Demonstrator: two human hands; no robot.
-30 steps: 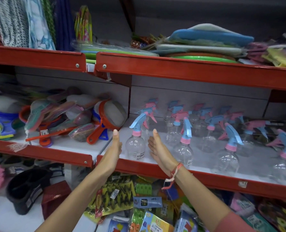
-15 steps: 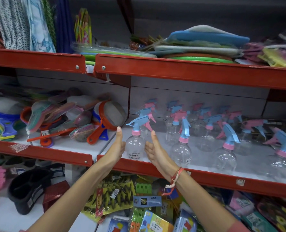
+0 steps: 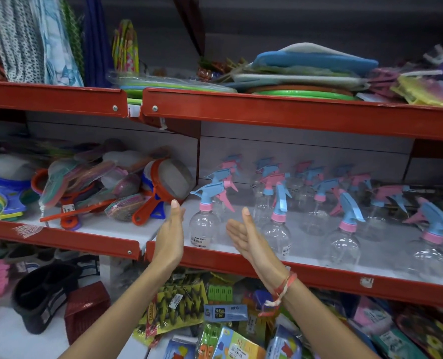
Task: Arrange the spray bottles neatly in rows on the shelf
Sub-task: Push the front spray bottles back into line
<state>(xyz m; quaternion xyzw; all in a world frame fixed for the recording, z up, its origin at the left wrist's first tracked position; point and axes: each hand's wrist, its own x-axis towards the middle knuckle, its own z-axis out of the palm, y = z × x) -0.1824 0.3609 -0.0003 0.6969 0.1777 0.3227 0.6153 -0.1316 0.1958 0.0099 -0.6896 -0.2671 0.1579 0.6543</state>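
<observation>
Several clear spray bottles with blue and pink trigger heads stand in rows on the middle shelf (image 3: 318, 274), which has a red front lip. The front-left bottle (image 3: 202, 229) has a blue trigger and a pink collar. My left hand (image 3: 170, 237) is flat and upright just left of it, palm toward it. My right hand (image 3: 249, 238) is open to its right, a gap away, in front of the second front bottle (image 3: 277, 229). Neither hand grips anything. More bottles (image 3: 344, 242) stand to the right.
Strainers and fly swatters (image 3: 91, 193) are piled on the shelf section to the left. The upper shelf (image 3: 280, 112) holds flat mats and plates. Packaged goods (image 3: 215, 320) and a dark basket (image 3: 41, 294) lie below.
Both hands have drawn slightly apart from the front-left bottle, the right one more so. The bottle's trigger has turned from toward me to pointing left.
</observation>
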